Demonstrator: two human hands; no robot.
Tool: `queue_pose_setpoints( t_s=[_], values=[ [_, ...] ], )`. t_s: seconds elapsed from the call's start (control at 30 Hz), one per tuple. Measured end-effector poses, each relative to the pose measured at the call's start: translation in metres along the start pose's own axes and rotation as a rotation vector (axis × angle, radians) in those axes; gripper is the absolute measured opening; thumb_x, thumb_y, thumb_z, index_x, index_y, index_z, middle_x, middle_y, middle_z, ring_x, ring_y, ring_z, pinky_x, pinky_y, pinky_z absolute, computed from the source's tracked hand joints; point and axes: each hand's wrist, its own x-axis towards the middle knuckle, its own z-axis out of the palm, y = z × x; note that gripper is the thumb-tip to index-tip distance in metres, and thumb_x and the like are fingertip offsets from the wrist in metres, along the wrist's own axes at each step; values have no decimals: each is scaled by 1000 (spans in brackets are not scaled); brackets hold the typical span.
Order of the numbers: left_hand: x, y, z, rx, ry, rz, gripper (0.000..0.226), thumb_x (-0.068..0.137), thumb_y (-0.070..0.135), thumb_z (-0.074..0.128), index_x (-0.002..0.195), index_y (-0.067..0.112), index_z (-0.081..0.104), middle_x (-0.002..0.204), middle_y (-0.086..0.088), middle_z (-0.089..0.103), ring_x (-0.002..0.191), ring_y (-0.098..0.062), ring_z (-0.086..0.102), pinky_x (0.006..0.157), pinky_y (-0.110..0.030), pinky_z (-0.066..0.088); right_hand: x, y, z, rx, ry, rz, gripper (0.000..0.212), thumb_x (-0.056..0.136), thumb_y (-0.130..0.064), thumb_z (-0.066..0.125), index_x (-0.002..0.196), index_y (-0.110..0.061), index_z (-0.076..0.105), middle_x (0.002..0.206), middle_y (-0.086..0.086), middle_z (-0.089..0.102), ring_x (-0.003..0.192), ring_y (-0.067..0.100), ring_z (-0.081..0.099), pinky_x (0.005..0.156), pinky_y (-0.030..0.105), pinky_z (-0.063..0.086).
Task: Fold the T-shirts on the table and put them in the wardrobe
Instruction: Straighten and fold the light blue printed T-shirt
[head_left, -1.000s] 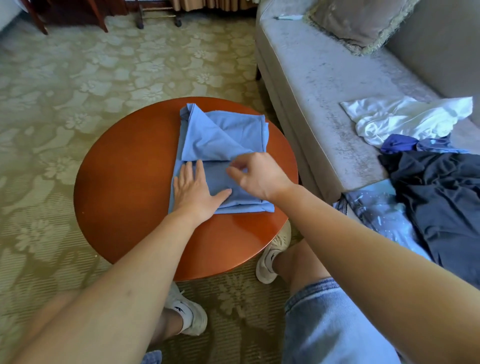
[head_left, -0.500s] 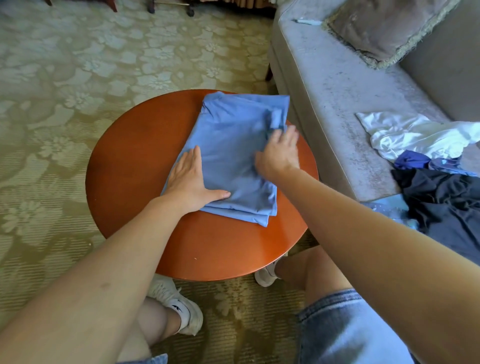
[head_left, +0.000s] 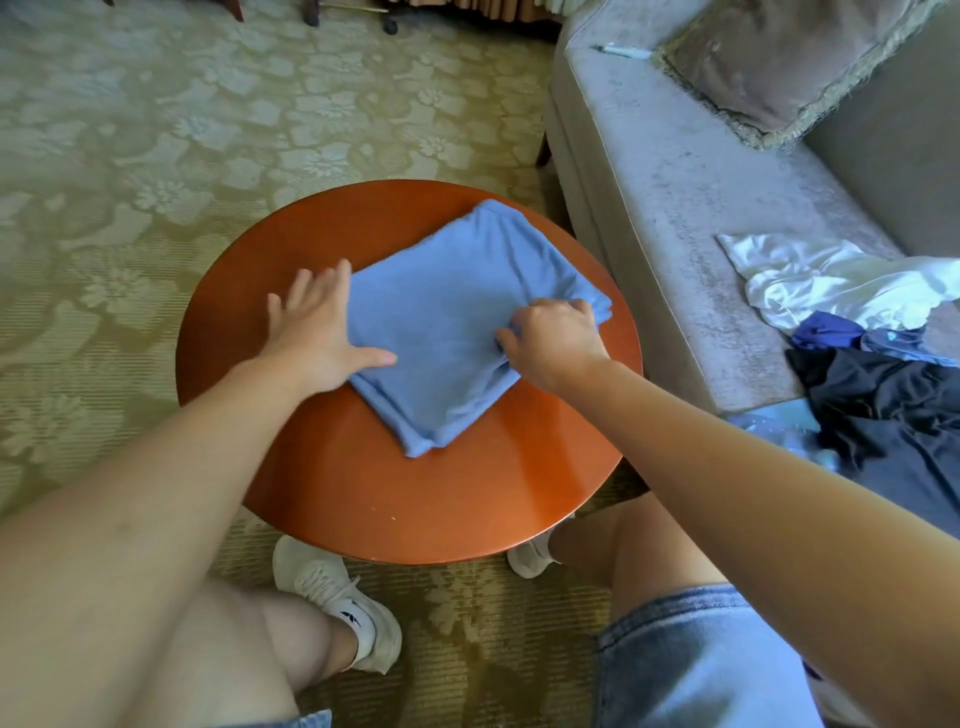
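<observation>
A light blue T-shirt (head_left: 457, 322), folded into a rough square and turned cornerwise, lies on the round reddish wooden table (head_left: 363, 499). My left hand (head_left: 317, 325) lies flat with spread fingers at the shirt's left edge, thumb resting on the cloth. My right hand (head_left: 553, 343) grips the shirt's right edge with curled fingers. More unfolded clothes lie on the sofa to the right: a white garment (head_left: 831, 280), a dark navy one (head_left: 904, 415) and a small blue piece (head_left: 826, 332).
A grey sofa (head_left: 675, 197) with a fringed cushion (head_left: 779, 62) stands close to the table's right side; a pen (head_left: 621, 51) lies on its seat. Patterned green carpet (head_left: 156, 156) surrounds the table. My knees and white shoes are under the table's near edge.
The folded shirt has been rotated on the table and now sits cornerwise. My left hand slid from the top of the shirt to its left edge; my right hand went from flat to gripping the right edge.
</observation>
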Motion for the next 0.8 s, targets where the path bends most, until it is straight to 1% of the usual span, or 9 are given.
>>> queue_pose_setpoints(
  t_s=[0.07,0.1,0.17,0.23,0.33,0.4,0.5,0.63,0.8],
  values=[
    [4,-12,-7,-38,48,-134,113,79,53,73,156,21,-4,164,-5,2,150,-29,-1,119,-52,5,-3,0,-3,49,43,52,30,98,-34,41,92,-15,64,94,7,66,97,30,59,91,39,34],
    [4,-15,-8,-74,65,-198,108,83,47,71,156,21,-4,164,-8,2,150,-32,1,119,-51,8,-3,2,-2,83,69,96,28,97,-33,43,98,-14,65,101,7,65,103,30,57,91,39,34],
    [1,-10,-5,-157,104,-289,92,92,36,63,156,20,0,162,-12,7,147,-37,12,118,-48,17,-3,7,2,145,50,196,36,95,-38,47,120,-15,58,127,9,52,122,31,43,98,43,33],
    [-2,4,2,-215,141,-338,78,97,37,53,156,19,4,160,-13,14,143,-38,20,115,-47,22,-3,9,10,247,-61,304,52,96,-47,44,138,-16,43,149,8,31,136,32,28,108,49,28],
    [-7,27,16,-174,120,-364,77,96,58,39,156,22,7,160,-13,15,146,-34,15,119,-50,14,-10,11,31,302,-89,317,59,99,-53,32,148,-20,27,160,5,9,145,31,12,117,54,14],
    [-13,33,29,-83,98,-352,79,94,65,31,156,22,6,162,-13,6,149,-30,3,120,-52,2,-18,12,41,316,-28,287,60,100,-54,26,150,-22,24,162,5,5,148,29,6,119,54,8],
    [-18,30,39,-9,150,-330,82,92,69,26,156,22,5,163,-16,1,150,-29,-2,120,-51,-2,-23,13,43,346,18,298,63,99,-56,25,152,-23,21,163,8,1,149,28,2,120,52,4],
    [-24,26,37,-10,171,-367,84,91,72,25,156,23,6,162,-18,3,150,-30,-1,120,-51,-1,-25,10,42,343,33,373,70,98,-59,24,155,-21,11,161,11,10,148,29,6,119,52,5],
    [-42,26,42,-16,211,-373,78,94,66,26,156,21,10,162,-16,8,150,-30,1,120,-50,0,-34,1,39,252,136,396,67,98,-51,32,154,-17,15,145,5,39,131,28,33,102,46,30]
  ],
)
